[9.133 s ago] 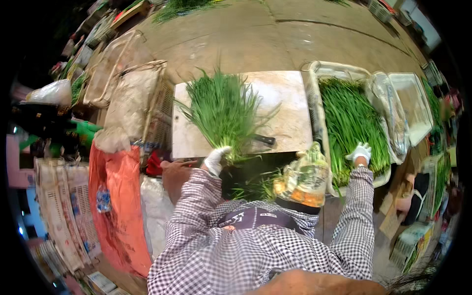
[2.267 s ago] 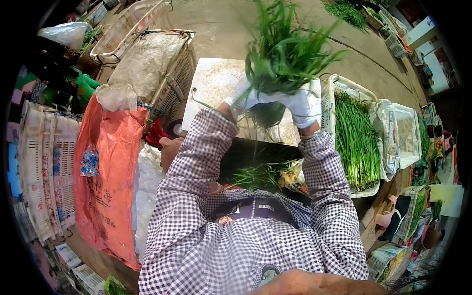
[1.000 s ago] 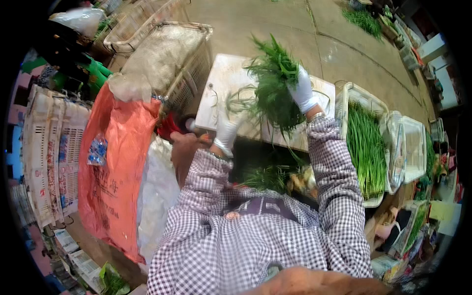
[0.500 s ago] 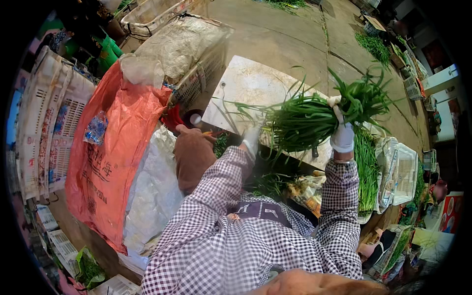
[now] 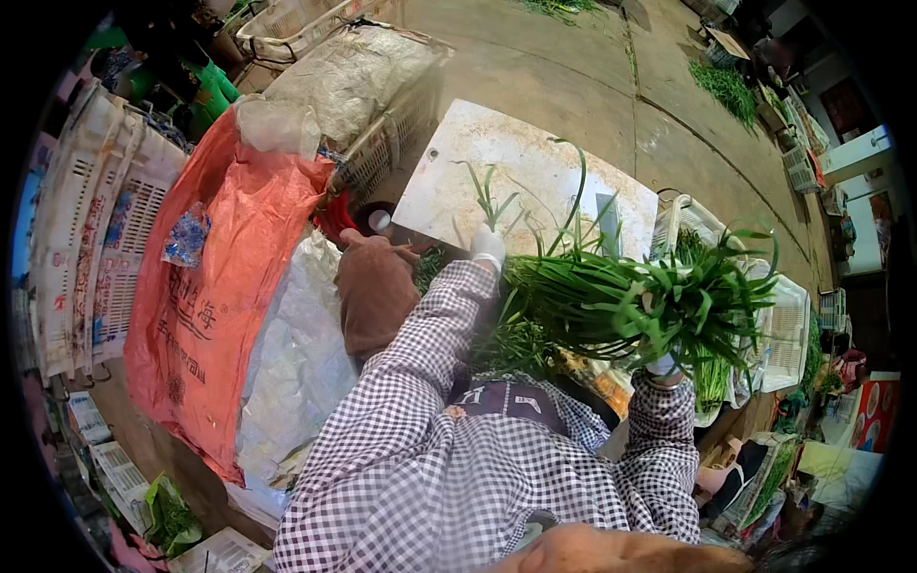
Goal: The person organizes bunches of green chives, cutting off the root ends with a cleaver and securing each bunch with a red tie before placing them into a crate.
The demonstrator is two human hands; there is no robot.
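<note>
My left hand (image 5: 488,244), in a white glove, is closed around a few loose garlic chive leaves (image 5: 488,196) that stick up over the near edge of a soiled white board (image 5: 468,143). My right hand (image 5: 661,362), also gloved, is mostly hidden under a thick bunch of garlic chives (image 5: 592,301). It grips the bunch from below, near the leafy, splayed end on the right. The rest of the bunch stretches leftward in front of the board. On the board's right part lies a flat grey rectangular piece (image 5: 608,220), partly covered by leaves.
On the left an orange woven sack (image 5: 229,277) lies beside clear plastic sheeting (image 5: 296,363) and stacked white crates (image 5: 86,248). A brown cloth (image 5: 375,296) is next to my left forearm. Another white crate (image 5: 788,329) stands at right. More greens (image 5: 723,93) lie on the far floor.
My right hand has come down and nearer with the bunch, uncovering the board's right part and the grey piece. Leaves now stand up from my left hand, which has moved slightly.
</note>
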